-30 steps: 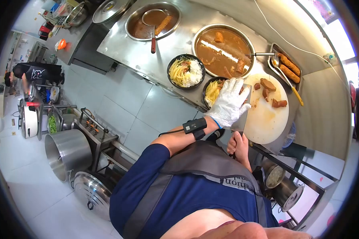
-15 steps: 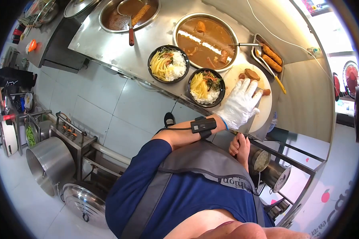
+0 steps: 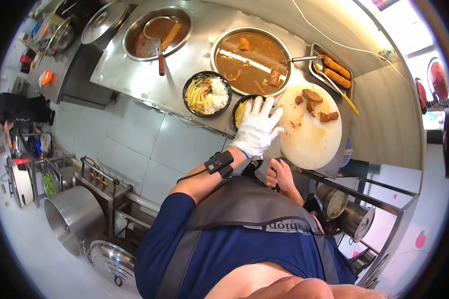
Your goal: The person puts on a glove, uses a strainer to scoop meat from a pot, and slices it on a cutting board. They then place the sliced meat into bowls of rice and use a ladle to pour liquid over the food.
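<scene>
My left hand [image 3: 257,127], in a clear plastic glove, is spread over the nearer black bowl [image 3: 238,113] and hides most of it; some yellow strips show at its left side. My bare right hand [image 3: 280,175] is closed around the dark handle of a knife, whose grey blade [image 3: 270,151] lies partly under the gloved hand. Anything between glove and blade is hidden. Brown meat pieces [image 3: 312,96] rest on the round white cutting board [image 3: 309,144]. A second black bowl [image 3: 207,94] holds rice and yellow strips.
Behind the bowls is a large pan of brown sauce [image 3: 252,60]. Another sauce pan [image 3: 157,32] holds a red-handled ladle. A metal tray [image 3: 351,89] with browned rolls and a yellow-handled utensil [image 3: 350,103] stands at the right. A person [image 3: 25,107] is at the far left.
My gloved left hand and the knife in my right hand have moved left, from the cutting board to the nearer bowl. More of the board and its meat pieces shows.
</scene>
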{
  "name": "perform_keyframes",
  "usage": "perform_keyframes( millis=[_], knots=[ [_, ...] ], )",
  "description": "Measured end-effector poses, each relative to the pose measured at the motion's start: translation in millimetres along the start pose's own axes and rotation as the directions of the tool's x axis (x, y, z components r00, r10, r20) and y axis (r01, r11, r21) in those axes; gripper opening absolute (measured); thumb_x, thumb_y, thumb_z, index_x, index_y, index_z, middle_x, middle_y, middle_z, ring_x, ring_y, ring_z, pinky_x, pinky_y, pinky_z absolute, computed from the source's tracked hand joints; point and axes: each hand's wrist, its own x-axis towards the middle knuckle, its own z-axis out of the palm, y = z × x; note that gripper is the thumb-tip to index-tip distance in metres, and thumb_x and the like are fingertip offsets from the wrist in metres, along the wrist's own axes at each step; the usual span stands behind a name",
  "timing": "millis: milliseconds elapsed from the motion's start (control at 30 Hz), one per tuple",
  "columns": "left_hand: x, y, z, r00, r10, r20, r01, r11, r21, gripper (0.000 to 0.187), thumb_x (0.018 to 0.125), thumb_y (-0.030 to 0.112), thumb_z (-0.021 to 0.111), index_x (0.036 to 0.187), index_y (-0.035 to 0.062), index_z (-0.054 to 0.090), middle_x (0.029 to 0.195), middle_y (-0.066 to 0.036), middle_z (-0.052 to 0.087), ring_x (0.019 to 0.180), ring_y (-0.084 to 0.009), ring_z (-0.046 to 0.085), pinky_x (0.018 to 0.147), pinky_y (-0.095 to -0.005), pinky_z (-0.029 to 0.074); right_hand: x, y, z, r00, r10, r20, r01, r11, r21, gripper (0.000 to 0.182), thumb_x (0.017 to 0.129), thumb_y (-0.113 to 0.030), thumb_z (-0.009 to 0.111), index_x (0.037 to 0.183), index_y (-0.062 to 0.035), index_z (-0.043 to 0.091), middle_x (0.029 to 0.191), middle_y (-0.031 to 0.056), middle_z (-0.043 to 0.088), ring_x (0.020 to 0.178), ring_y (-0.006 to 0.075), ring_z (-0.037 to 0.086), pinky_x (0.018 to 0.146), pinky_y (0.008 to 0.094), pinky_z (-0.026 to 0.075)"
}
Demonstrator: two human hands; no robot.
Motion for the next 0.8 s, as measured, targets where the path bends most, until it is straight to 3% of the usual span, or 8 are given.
perform_keyframes(
  millis=[100, 133, 400, 467, 567, 667, 800],
  knots=[
    [1.7, -7.4, 9.1, 0.993, 0.003, 0.114, -0.006, 1.0, 0.03, 0.04, 0.088, 0.03, 0.06, 0.122, 0.0087, 0.058, 0.132, -0.018, 0.049, 0.122, -0.0398, 0.044, 0.104, -0.056, 0.033, 4.9, 2.9, -2.4, 0.999, 0.016, 0.032, -0.018, 0.998, 0.056, 0.034, 0.104, -0.029, 0.047, 0.076, -0.0105, 0.04, 0.056, -0.0025, 0.033, 0.043, 0.0095, 0.031, 0.039, 0.0269, 0.028],
    [3.2, -6.6, 10.9, 0.996, -0.006, 0.083, 0.004, 1.0, 0.015, 0.033, 0.088, 0.026, 0.057, 0.115, 0.0075, 0.06, 0.129, -0.016, 0.052, 0.12, -0.0378, 0.046, 0.103, -0.0539, 0.034, 5.8, 3.5, -3.9, 0.998, 0.037, 0.043, -0.04, 0.997, 0.071, 0.033, 0.104, -0.028, 0.047, 0.077, -0.0106, 0.04, 0.056, -0.0025, 0.033, 0.043, 0.0092, 0.031, 0.039, 0.0267, 0.028],
    [8.5, -19.6, 35.6, 0.997, -0.081, 0.005, 0.08, 0.99, 0.119, 0.034, 0.088, 0.024, 0.057, 0.115, 0.0039, 0.061, 0.123, -0.018, 0.056, 0.117, -0.0383, 0.048, 0.101, -0.0511, 0.035, -12.1, -7.3, -20.3, 0.993, 0.091, 0.077, -0.097, 0.992, 0.084, 0.029, 0.103, -0.024, 0.046, 0.078, -0.0119, 0.04, 0.059, -0.0027, 0.036, 0.044, 0.008, 0.031, 0.04, 0.0257, 0.028],
    [10.4, -18.5, 33.9, 0.997, -0.075, -0.002, 0.075, 0.989, 0.124, 0.035, 0.087, 0.024, 0.057, 0.115, 0.0034, 0.061, 0.123, -0.019, 0.056, 0.116, -0.0383, 0.049, 0.101, -0.051, 0.035, -27.3, -13.7, -19.5, 0.995, 0.088, -0.05, -0.084, 0.995, 0.061, 0.029, 0.103, -0.023, 0.046, 0.077, -0.012, 0.039, 0.058, -0.0023, 0.035, 0.043, 0.0085, 0.031, 0.039, 0.026, 0.027],
    [11.9, -12.4, 30.5, 0.998, -0.065, 0.009, 0.063, 0.991, 0.12, 0.038, 0.087, 0.027, 0.057, 0.116, 0.0024, 0.06, 0.124, -0.019, 0.055, 0.115, -0.0384, 0.047, 0.1, -0.0513, 0.034, -35.9, -9.8, -47.3, 0.995, 0.038, -0.092, -0.026, 0.991, 0.131, 0.032, 0.102, -0.024, 0.048, 0.075, -0.0118, 0.039, 0.057, -0.0018, 0.035, 0.041, 0.009, 0.031, 0.038, 0.0265, 0.028],
    [17.0, 2.6, 23.9, 0.989, -0.104, 0.103, 0.082, 0.976, 0.199, 0.047, 0.086, 0.031, 0.058, 0.123, 0.0032, 0.054, 0.133, -0.02, 0.047, 0.118, -0.038, 0.043, 0.101, -0.053, 0.031, -48.4, -19.2, -71.9, 0.977, -0.073, -0.199, 0.099, 0.987, 0.129, 0.035, 0.103, -0.027, 0.049, 0.073, -0.0113, 0.039, 0.055, -0.0015, 0.036, 0.04, 0.0093, 0.034, 0.037, 0.0267, 0.029],
    [12.4, 0.2, 40.3, 0.963, -0.162, 0.218, 0.081, 0.937, 0.339, 0.066, 0.092, 0.043, 0.052, 0.145, 0.0047, 0.04, 0.15, -0.024, 0.034, 0.137, -0.0456, 0.029, 0.112, -0.0621, 0.017, -67.3, -38.6, -99.5, 0.933, -0.191, -0.305, 0.244, 0.959, 0.146, 0.032, 0.102, -0.027, 0.049, 0.075, -0.0108, 0.04, 0.057, -0.0019, 0.038, 0.041, 0.0086, 0.036, 0.037, 0.0262, 0.03]
  ],
)
